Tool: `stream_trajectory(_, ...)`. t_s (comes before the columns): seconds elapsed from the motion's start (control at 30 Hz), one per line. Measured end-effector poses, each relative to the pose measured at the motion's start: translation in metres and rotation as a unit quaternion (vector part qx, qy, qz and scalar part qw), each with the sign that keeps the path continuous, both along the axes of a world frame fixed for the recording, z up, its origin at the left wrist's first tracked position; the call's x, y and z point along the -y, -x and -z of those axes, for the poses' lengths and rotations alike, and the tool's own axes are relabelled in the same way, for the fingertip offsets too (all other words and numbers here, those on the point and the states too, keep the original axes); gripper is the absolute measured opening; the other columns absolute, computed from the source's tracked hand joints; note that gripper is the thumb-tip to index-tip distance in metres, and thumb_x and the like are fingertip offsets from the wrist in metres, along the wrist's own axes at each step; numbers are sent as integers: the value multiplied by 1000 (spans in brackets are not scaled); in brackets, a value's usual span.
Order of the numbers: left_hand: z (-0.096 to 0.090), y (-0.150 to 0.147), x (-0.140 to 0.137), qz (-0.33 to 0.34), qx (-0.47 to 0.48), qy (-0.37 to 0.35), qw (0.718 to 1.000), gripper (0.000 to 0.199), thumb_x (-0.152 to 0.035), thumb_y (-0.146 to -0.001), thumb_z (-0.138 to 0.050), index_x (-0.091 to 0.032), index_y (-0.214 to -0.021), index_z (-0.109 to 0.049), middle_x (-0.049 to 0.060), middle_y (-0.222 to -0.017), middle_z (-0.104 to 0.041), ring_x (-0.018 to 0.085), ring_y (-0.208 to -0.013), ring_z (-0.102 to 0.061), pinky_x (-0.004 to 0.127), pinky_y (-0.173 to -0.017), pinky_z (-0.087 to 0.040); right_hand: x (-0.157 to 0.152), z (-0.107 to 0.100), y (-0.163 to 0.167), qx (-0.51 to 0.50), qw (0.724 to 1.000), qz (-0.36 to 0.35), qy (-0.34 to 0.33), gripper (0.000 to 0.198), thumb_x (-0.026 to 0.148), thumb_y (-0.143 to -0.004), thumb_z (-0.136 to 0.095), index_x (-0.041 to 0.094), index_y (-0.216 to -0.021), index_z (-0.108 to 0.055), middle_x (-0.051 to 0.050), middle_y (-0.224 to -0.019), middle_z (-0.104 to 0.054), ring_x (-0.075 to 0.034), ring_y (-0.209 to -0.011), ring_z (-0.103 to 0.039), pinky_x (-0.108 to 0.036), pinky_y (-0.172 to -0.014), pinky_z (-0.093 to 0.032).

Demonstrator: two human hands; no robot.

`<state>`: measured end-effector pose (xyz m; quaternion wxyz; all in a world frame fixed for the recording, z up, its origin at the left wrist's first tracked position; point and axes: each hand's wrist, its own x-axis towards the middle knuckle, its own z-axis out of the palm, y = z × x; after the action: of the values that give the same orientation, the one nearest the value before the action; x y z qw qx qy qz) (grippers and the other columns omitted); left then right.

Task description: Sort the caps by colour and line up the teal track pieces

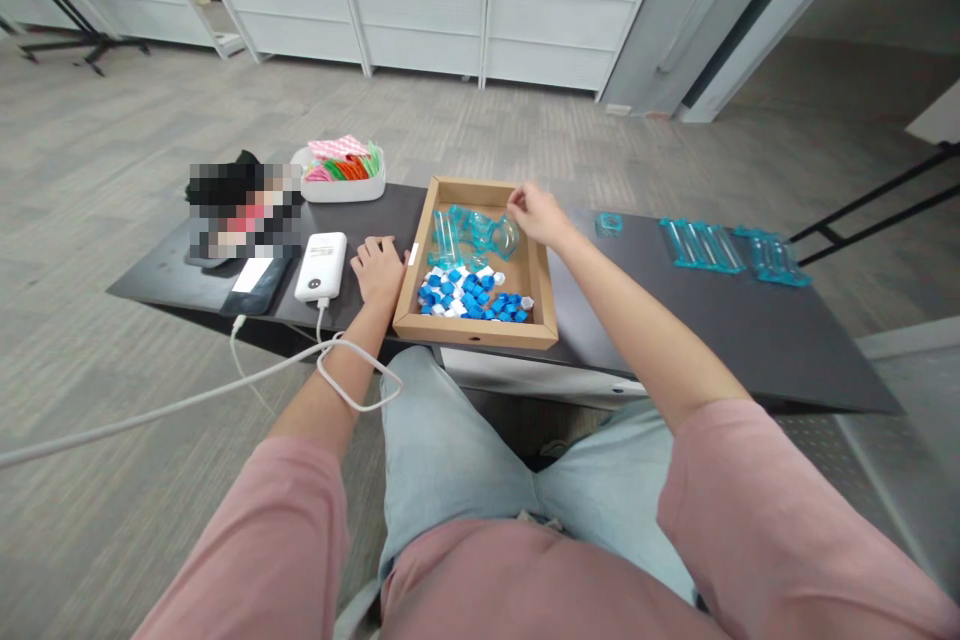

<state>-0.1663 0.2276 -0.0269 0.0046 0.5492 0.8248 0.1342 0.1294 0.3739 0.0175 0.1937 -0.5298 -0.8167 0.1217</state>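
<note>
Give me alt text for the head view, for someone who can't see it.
A person's right hand is over the right side of a box of teal parts and blue and white pieces; the left hand lies on the table beside it. More teal parts lie at right; a white device and bin at left.

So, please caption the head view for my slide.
Left hand beside, right hand over a cardboard tray of teal, blue, white pieces.

Pile (244, 210) pixelated, hold of right fingers (517, 203) unclear
</note>
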Motion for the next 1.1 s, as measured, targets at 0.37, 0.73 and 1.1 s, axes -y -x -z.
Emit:
stream_trajectory(0.37, 0, 3, -1, -6, -1, -4, 1000, 52, -28, -118, -55, -16, -166, -72, 32, -166, -66, 48, -155, -62, 57, -126, -48, 46, 6, 15, 271, 962, -31, 28, 52, 41, -112, -70, 17, -156, -84, -27, -156, -82, -51, -163, -59, -67, -134, -37)
stream_trajectory(0.73, -4, 2, 3, -4, -8, 15, 1000, 55, -28, -122, -44, -12, -169, -68, 32, -166, -61, 47, -154, -58, 54, -122, -45, 41, -11, -45, 18, 996, 26, -89, 47, 34, -124, -53, 19, -154, -86, -21, -146, -81, -39, -138, -75, -54, -120, -57)
stream_trajectory(1.1, 10, 13, -6, -60, 16, 17, 998, 70, -21, -116, -20, -26, -170, -64, 28, -180, -57, 45, -168, -51, 69, -124, -46, 169, 30, -296, -140, 959, 192, -153, 76, 73, -108, -78, 27, -168, -80, -17, -139, -77, -35, -123, -76, -53, -104, -71)
